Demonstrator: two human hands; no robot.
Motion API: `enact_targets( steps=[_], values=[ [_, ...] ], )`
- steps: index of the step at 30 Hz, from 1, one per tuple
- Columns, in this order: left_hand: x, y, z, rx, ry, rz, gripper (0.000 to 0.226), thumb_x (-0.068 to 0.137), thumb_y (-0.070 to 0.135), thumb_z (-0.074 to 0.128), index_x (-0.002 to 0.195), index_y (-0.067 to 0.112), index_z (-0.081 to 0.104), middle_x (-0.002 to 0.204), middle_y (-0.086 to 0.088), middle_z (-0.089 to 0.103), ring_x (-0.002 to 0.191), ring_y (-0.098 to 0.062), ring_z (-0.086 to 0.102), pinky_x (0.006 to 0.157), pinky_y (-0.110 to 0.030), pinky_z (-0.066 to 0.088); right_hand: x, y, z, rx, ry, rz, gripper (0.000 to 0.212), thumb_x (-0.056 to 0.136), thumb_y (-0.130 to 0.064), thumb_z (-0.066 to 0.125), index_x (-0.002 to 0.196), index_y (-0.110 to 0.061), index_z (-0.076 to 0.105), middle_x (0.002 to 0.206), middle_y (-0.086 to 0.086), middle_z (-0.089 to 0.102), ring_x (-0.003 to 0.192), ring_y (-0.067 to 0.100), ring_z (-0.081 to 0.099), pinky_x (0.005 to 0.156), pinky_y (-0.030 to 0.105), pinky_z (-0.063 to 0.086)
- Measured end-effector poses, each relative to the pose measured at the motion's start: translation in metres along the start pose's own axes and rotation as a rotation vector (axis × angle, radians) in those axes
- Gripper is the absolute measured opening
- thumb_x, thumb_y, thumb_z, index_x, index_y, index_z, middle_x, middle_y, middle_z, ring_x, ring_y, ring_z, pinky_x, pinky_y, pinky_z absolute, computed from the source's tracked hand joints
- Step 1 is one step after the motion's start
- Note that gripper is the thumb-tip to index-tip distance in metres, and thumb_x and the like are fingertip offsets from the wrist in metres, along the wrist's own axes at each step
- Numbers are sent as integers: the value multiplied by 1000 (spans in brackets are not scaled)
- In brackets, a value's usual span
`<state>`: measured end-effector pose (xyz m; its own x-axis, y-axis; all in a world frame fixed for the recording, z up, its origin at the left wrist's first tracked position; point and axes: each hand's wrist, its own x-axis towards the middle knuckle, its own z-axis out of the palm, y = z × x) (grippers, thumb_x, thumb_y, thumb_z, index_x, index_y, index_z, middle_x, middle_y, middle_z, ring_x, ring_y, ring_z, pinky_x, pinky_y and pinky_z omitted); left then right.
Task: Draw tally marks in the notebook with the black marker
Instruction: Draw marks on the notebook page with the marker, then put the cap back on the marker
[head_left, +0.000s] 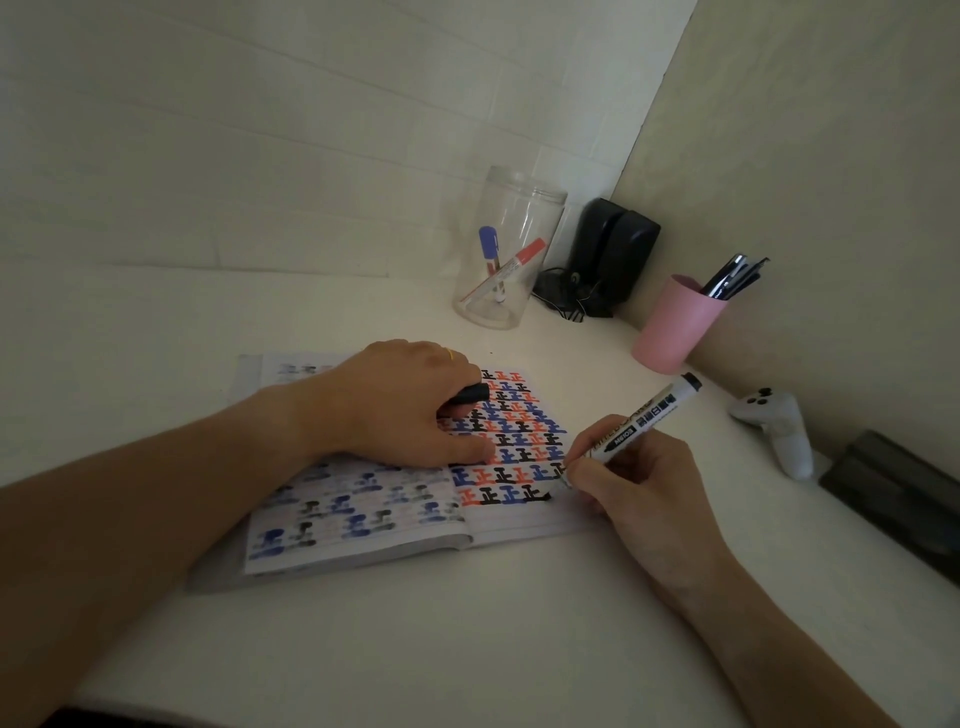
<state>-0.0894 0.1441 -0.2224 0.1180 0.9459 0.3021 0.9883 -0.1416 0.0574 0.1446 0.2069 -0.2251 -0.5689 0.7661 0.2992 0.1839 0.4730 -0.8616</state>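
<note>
A person's right hand (631, 483) grips a black marker (641, 423), fingers clamped on its barrel, tip touching the right-hand page of an open notebook (363, 525) at the end of the lowest row of tally characters. The page is filled with rows of black, red and blue marks; the left page shows faint bleed-through. The left hand (400, 402) presses flat on the notebook near the spine, fingers closed over a small black object, apparently the marker's cap (470, 394). The notebook lies on a white desk (467, 649). At the far side stand a clear jar (511, 249) holding a blue and a red marker, a black device, and a pink cup (678, 325) of pens; a white controller (776, 423) lies at right.
</note>
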Motion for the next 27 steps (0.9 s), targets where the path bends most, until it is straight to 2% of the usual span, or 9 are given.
enact_targets(
  steps=[3,6,10,12,16,18,21,24,27],
  values=[
    [-2,0,-1,-10,37,4,52,80,76,50,81,24,48,75,8,51,69,-14,50,68,-35,46,2,-2,-2,115,49,74,22,80,8,66,66,-9,66,54,0,56,49,11,48,45,21,40],
    [-5,1,-3,-6,34,9,54,80,78,48,82,24,49,75,7,51,69,-13,49,69,-35,47,18,-14,-4,200,112,269,11,76,-2,62,67,-9,61,55,7,46,48,16,37,41,25,28],
    [-5,1,-3,-34,26,-14,57,80,79,46,85,22,52,78,5,54,71,-15,52,71,-37,48,59,-29,6,159,116,281,9,74,-7,60,70,-12,54,56,2,39,48,13,29,42,21,26],
    [-7,1,-4,-45,15,-24,60,79,80,45,88,22,53,81,4,56,74,-16,53,73,-39,49,72,-27,15,242,144,215,10,79,-6,62,73,-13,58,57,0,43,49,12,34,42,23,30],
    [-8,1,-4,-108,22,-85,53,86,73,32,87,23,51,84,4,56,77,-16,53,76,-42,48,77,-7,29,562,240,134,3,89,-5,67,88,-7,69,67,9,67,60,19,58,49,27,48],
    [-7,-1,-4,-188,62,-108,50,91,58,20,90,20,52,89,0,59,82,-19,54,80,-45,47,77,1,31,664,221,158,11,93,-7,62,97,-4,72,79,14,75,70,23,69,57,28,55],
    [-6,-3,-3,-139,174,-84,33,101,32,25,87,15,50,86,-2,57,76,-21,52,73,-46,45,76,6,28,698,166,139,21,94,-10,60,109,-4,73,97,18,79,83,26,75,69,31,58],
    [-4,-4,-3,-141,205,-147,25,102,37,31,92,22,49,83,4,55,72,-16,52,70,-38,43,75,6,29,718,164,109,20,92,-9,63,107,-3,76,89,17,79,76,22,74,67,27,58],
    [-2,-7,1,-100,196,-176,31,99,50,30,99,27,52,89,7,60,75,-14,56,71,-36,46,74,4,29,745,162,93,14,91,-2,62,98,0,74,72,14,73,63,19,68,60,26,56]
  ],
)
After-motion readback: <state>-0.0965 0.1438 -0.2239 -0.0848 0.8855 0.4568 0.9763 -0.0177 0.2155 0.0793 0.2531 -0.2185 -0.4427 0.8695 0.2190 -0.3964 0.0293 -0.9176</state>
